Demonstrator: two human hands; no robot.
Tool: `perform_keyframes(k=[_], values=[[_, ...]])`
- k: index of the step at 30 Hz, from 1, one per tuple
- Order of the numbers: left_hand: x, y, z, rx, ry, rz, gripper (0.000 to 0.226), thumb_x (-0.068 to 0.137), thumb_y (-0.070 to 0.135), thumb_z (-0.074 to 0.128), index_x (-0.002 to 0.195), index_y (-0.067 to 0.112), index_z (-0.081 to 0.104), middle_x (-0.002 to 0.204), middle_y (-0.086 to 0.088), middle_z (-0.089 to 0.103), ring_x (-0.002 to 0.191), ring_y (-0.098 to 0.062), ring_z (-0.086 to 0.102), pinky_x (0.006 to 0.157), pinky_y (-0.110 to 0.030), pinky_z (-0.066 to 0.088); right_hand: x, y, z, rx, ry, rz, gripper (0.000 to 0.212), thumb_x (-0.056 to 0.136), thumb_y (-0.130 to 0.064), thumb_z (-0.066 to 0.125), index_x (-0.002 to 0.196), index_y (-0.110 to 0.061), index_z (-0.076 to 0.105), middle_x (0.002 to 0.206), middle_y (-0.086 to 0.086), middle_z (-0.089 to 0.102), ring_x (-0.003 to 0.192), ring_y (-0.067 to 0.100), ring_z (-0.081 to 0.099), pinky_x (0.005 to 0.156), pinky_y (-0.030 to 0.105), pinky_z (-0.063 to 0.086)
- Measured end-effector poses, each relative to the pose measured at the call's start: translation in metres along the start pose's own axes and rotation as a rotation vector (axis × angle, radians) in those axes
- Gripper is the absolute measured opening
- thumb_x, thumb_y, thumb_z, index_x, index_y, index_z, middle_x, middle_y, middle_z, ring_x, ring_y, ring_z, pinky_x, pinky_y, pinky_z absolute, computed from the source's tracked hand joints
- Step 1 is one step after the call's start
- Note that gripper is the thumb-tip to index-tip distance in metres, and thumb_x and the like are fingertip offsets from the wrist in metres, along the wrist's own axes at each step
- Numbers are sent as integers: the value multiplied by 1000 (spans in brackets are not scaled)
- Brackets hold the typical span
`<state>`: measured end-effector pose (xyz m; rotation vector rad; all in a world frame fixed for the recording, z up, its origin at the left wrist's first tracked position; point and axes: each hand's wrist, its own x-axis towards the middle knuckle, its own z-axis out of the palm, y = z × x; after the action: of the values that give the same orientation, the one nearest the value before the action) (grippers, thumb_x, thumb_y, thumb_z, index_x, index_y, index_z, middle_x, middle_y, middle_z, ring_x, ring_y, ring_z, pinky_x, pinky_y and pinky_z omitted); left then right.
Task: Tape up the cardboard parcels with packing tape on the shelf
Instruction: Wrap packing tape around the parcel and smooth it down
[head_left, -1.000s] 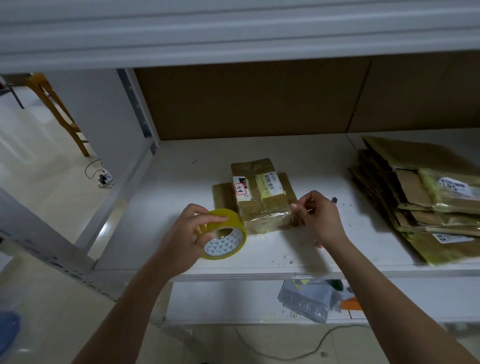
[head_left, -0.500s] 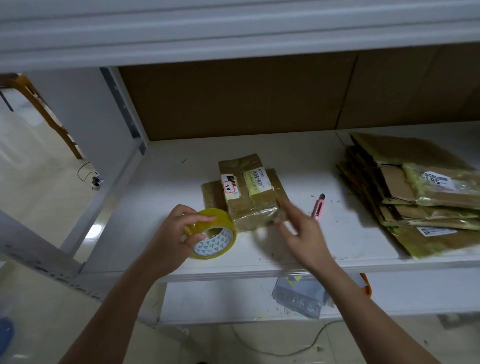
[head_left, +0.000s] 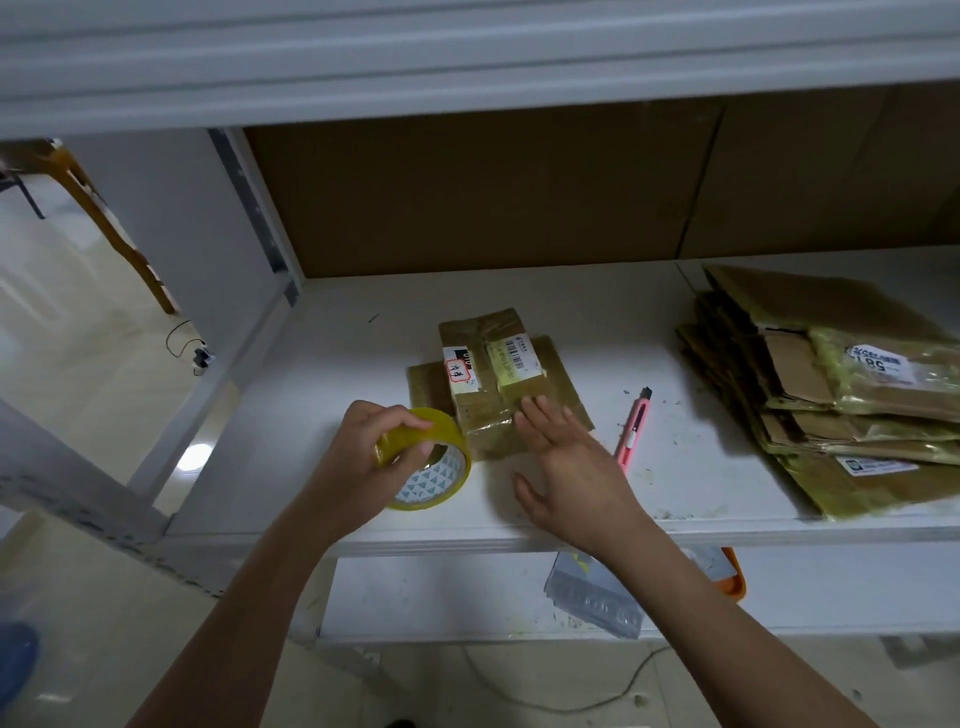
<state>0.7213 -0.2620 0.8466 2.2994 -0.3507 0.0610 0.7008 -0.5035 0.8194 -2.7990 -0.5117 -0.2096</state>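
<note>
While my left hand (head_left: 358, 462) grips the tape roll (head_left: 428, 460), my right hand (head_left: 563, 457) lies flat, fingers spread, on the small parcel (head_left: 488, 384) mid-shelf (head_left: 311, 415); it looks nearly wrapped, stack (head_left: 831, 389) at right apparently taped too.

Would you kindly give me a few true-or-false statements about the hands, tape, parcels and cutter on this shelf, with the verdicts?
1. The left hand holds the yellow roll of packing tape. True.
2. The right hand grips the pink utility knife. False: the knife lies on the white shelf, right of that hand, untouched.
3. The right hand's straight fingers rest on the small taped cardboard parcel with white labels. True.
4. The stack of flat taped cardboard parcels lies left of the tape roll. False: it lies at the shelf's right end.
</note>
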Motion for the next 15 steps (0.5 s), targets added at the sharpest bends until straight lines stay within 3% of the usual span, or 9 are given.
perform_keyframes(k=[3,6,8,11,12,15], values=[[2,3,3,12,36,-17,19,91,24,65,94,41,57,112,-4,48,104,0,46,73,-1,37,2,-9,1,-68,64,-7,65,86,-35,52,142,-2,46,150,14,42,141,27,37,117,40,10],[2,3,4,24,48,-10,19,92,23,64,93,41,57,114,-5,47,105,7,42,78,0,34,5,-15,7,-8,42,-56,66,87,-30,56,146,-4,41,153,13,37,142,28,36,116,36,8],[1,5,5,14,66,-6,19,92,22,64,90,41,58,123,-6,42,112,5,39,85,-3,33,9,-17,5,12,81,-42,64,86,-30,58,143,-5,45,149,12,44,138,27,42,114,35,11],[1,9,4,14,65,-61,21,93,21,64,86,40,59,134,-6,32,131,-12,30,100,-28,39,14,-23,3,89,53,-73,66,90,-28,58,149,-10,36,157,7,33,145,21,29,114,27,3],[1,11,3,17,51,-70,22,93,21,64,85,41,59,133,-6,34,131,-13,30,101,-29,39,16,-23,4,110,56,-78,65,90,-27,57,149,-11,35,157,6,32,146,21,28,114,25,0],[5,16,0,36,3,-69,27,91,15,65,85,41,57,120,-5,46,110,-1,40,91,-13,36,23,-24,6,175,70,-106,68,89,-23,58,151,-11,32,159,5,28,147,18,23,116,25,-2]])
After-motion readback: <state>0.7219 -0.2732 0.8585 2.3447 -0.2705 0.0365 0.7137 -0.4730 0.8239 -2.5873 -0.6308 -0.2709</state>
